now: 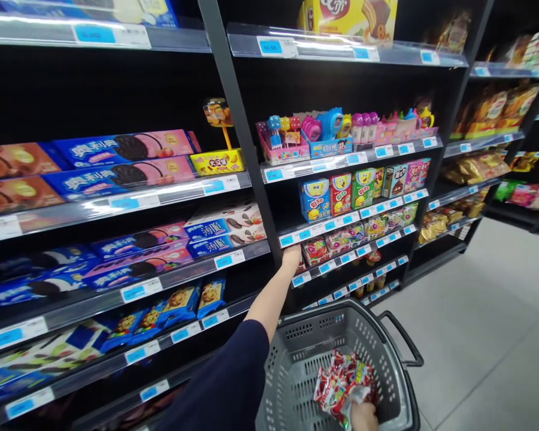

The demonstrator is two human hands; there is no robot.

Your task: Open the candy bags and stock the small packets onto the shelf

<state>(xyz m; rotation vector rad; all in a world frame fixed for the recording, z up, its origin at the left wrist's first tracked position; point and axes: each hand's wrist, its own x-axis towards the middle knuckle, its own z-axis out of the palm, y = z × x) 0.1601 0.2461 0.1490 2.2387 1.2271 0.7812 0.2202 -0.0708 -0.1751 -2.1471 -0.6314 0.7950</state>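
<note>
My left hand reaches in at the left end of a low shelf, beside small red candy packs. Its fingers are hidden under the shelf edge above, so I cannot see whether they grip a pack. My right hand, partly cut off by the bottom of the view, is inside a grey shopping basket. It is closed on a shiny red-and-silver snack packet. More red snack packets lie in the basket around it.
Blue and pink cookie boxes line the shelves on the left. Colourful candy boxes and toy candies stand above my left hand. A dark shelf post divides the racks. Grey floor extends to the right.
</note>
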